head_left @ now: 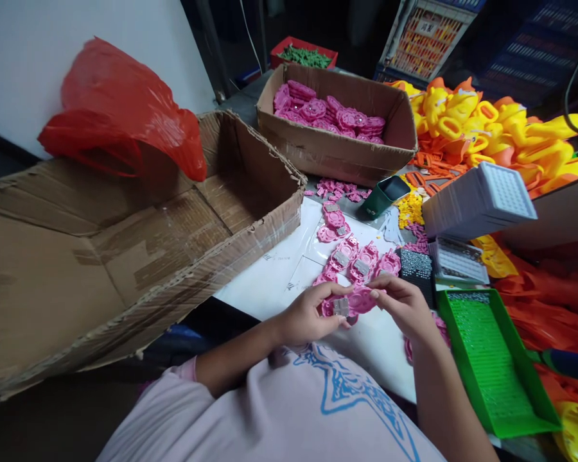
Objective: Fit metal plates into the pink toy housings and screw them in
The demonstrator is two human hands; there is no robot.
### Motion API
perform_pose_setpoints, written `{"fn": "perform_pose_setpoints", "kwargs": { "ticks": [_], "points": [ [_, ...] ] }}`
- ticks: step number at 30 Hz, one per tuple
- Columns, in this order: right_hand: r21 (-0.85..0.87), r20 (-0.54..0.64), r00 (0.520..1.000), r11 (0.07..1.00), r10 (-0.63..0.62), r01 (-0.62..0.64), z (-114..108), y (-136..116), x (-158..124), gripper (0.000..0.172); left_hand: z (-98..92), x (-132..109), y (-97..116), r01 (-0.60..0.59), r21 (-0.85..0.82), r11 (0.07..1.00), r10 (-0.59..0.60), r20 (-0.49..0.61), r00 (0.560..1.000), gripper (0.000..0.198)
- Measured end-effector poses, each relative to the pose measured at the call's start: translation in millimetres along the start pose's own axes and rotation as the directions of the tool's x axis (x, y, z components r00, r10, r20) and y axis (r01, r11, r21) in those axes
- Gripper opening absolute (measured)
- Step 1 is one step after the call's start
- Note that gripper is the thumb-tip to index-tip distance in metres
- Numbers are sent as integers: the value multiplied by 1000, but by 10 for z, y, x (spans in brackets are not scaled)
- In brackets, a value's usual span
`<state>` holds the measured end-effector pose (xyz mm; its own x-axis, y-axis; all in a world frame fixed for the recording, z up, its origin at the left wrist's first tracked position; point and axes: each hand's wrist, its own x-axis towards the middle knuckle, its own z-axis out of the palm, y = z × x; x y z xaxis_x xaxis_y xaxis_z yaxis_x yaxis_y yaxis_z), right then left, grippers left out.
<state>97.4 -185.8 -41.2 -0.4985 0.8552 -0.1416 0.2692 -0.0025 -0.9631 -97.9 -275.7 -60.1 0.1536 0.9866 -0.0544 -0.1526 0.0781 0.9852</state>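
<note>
Between my two hands is a pink plastic toy shell (361,299) with a grey block set in its left part. My left hand (315,312) grips its left end, thumb and fingers closed around the edge. On the other end, my right hand (401,303) pinches the rim with thumb and forefinger; whether a small part is also in that pinch I cannot make out. Just beyond lie several similar pink shells (365,262), some with grey blocks, on the white sheet (274,269).
A large open cardboard box (139,250) with a red plastic bag (125,109) stands at left. Behind is a carton (337,154) of pink shells. At right are a green tray (496,366), a stack of white trays (476,199), a dark green cup (384,196) and yellow toys (491,122).
</note>
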Motion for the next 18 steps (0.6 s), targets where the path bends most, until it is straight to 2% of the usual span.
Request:
{"fn": "perform_pose_setpoints", "kwargs": {
  "ticks": [4,8,11,14,18],
  "points": [
    [-127,128,990,989,-59,76,-31,-68,-19,25,-37,1,16,-125,192,973,132,-25,991,42],
    [-155,73,992,981,-105,115,-4,-98,-23,28,-51,-22,33,-174,215,961,185,-30,982,39],
    [-122,53,993,986,-105,111,54,-85,-12,34,-62,-43,32,-132,116,984,136,-31,990,37],
    [-119,28,996,989,-86,89,124,-67,8,40,-84,-40,34,-27,-28,999,26,-44,999,41],
    [-144,28,999,989,-35,39,157,-109,119,48,-121,26,56,112,-291,950,-120,-9,993,52]
  ]
}}
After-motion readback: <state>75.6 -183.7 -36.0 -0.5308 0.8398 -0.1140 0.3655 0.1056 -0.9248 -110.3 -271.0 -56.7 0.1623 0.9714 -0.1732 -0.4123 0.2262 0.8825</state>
